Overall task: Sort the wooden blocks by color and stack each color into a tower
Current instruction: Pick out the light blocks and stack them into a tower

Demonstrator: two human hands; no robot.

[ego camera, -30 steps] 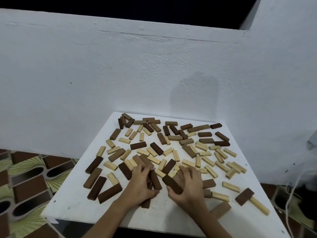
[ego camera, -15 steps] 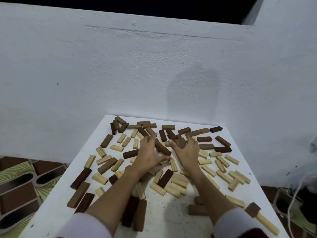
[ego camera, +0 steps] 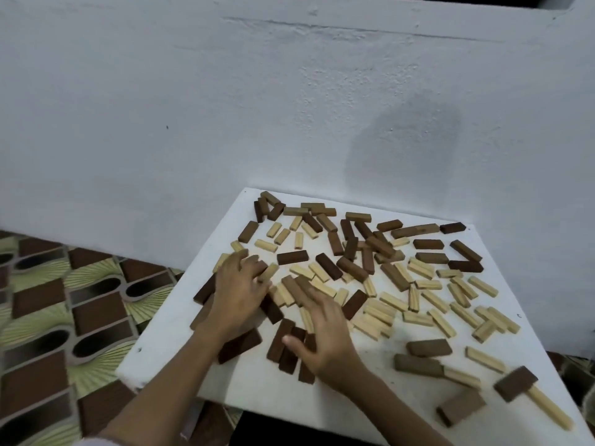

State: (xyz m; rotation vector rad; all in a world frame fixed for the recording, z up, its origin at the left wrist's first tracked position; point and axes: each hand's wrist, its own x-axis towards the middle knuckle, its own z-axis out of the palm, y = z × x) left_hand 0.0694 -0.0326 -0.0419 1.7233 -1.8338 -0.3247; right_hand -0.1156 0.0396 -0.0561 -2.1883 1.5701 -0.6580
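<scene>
Wooden blocks in three shades lie scattered flat on a white table (ego camera: 174, 352). Dark brown blocks (ego camera: 286, 346) are bunched near the front, just under my hands. Pale blocks (ego camera: 434, 304) spread over the right half. Mid-brown blocks (ego camera: 354, 252) crowd the far middle. My left hand (ego camera: 240, 291) presses down on blocks at the table's left side, fingers spread, with dark blocks partly hidden beneath it. My right hand (ego camera: 325, 336) lies flat over the front bunch, its fingers reaching onto pale and brown blocks and its thumb beside the dark ones.
A white wall (ego camera: 289, 107) stands right behind the table. A patterned tile floor (ego camera: 64, 300) drops away past the left edge. A few loose brown and pale blocks (ego camera: 428, 349) lie at the near right, one pair (ego camera: 528, 391) close to the front edge.
Both hands have come back from the far middle of the table to its near left. Dark blocks now sit bunched under them. The view has swung left.
</scene>
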